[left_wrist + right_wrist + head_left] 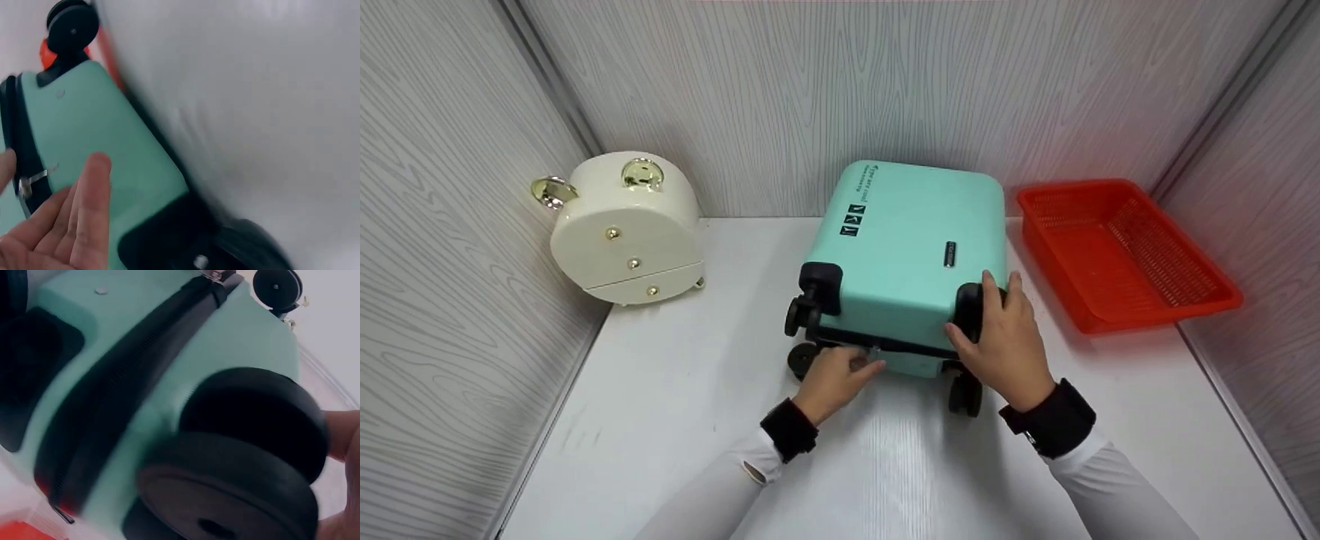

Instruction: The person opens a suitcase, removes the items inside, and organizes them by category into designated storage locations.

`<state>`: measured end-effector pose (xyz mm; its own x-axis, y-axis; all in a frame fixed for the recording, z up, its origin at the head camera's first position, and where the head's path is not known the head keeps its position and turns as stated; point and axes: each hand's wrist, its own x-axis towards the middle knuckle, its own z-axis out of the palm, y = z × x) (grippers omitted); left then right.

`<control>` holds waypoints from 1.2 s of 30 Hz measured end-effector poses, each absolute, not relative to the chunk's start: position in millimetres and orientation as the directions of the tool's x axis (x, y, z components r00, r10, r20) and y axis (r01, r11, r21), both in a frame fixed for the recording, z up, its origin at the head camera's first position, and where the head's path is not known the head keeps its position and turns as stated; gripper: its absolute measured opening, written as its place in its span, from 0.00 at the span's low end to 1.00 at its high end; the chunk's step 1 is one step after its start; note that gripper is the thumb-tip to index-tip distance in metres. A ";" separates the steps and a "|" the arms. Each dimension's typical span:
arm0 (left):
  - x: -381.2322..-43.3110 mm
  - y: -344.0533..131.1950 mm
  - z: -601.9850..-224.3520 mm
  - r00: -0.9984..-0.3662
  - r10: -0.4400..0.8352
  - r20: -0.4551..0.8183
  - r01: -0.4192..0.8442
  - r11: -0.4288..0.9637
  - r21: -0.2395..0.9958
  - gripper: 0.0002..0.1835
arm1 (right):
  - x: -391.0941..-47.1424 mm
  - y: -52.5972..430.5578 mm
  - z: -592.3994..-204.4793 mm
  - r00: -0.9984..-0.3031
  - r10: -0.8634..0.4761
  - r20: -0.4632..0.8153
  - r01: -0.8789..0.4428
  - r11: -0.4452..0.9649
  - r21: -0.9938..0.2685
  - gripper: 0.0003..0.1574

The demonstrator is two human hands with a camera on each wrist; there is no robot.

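A mint-green suitcase lies on its side with its wheeled end toward me. My left hand is at the middle of that end, beside the black zipper band. In the left wrist view its fingers are straight, and the thumb stands apart across from the metal zipper pull. My right hand rests on the near right corner, fingers spread over the black corner guard. Close up in the right wrist view is a black double wheel, partly covering that hand.
A cream round case with gold knobs and ear-shaped gold pieces stands at the left. To the right of the suitcase sits a red plastic basket. Wood-grain panels enclose the white tabletop at the back and sides.
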<state>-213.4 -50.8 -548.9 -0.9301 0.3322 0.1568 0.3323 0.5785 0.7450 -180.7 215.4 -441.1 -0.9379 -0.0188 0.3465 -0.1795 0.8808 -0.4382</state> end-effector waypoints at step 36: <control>-217.4 -93.7 -561.6 -0.880 0.256 0.399 0.452 0.705 0.546 0.18 | -201.5 238.3 -442.4 -0.958 -0.087 0.274 -0.220 0.835 -0.504 0.50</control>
